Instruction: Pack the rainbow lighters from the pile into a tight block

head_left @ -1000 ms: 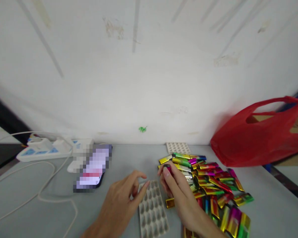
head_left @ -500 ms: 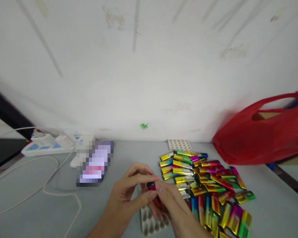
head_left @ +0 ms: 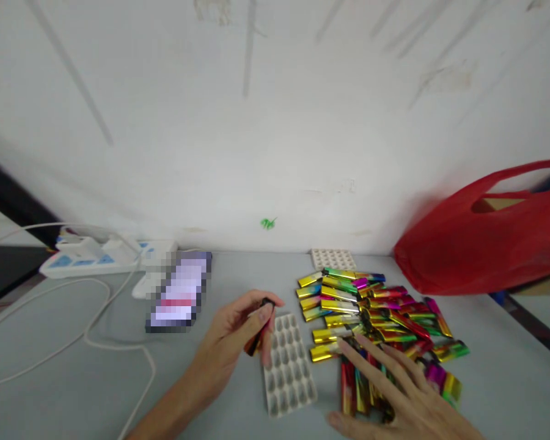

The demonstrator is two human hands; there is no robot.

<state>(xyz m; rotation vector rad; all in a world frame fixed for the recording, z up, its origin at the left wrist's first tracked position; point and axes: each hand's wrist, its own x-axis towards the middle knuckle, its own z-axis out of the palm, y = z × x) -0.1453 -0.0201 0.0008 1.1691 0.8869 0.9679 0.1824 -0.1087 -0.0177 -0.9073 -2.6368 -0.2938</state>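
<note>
My left hand (head_left: 238,333) is closed around a lighter (head_left: 255,342), pinching its black top end between thumb and fingers; much of its dark, shiny body is hidden. Just below and to the right lies a pale tray (head_left: 289,366) with rows of small oval hollows. My right hand (head_left: 394,385) is spread over the near part of a pile of shiny metallic lighters (head_left: 341,305) in gold, red, green, blue and purple. Its fingertips are at or just above some gold ones; whether they touch, I cannot tell. Several lighters under this hand are partly covered.
Against the white wall stands a second pale tray (head_left: 333,259) with hollows. A red bag (head_left: 476,244) sits at the right. To the left are a phone (head_left: 181,293) with a blurred screen, a white power strip (head_left: 96,261) and a loose white cable (head_left: 114,347).
My right hand has left the lighter and moved right, opening over the pile. My left hand keeps the lighter, a little higher. The near tray is now largely uncovered.
</note>
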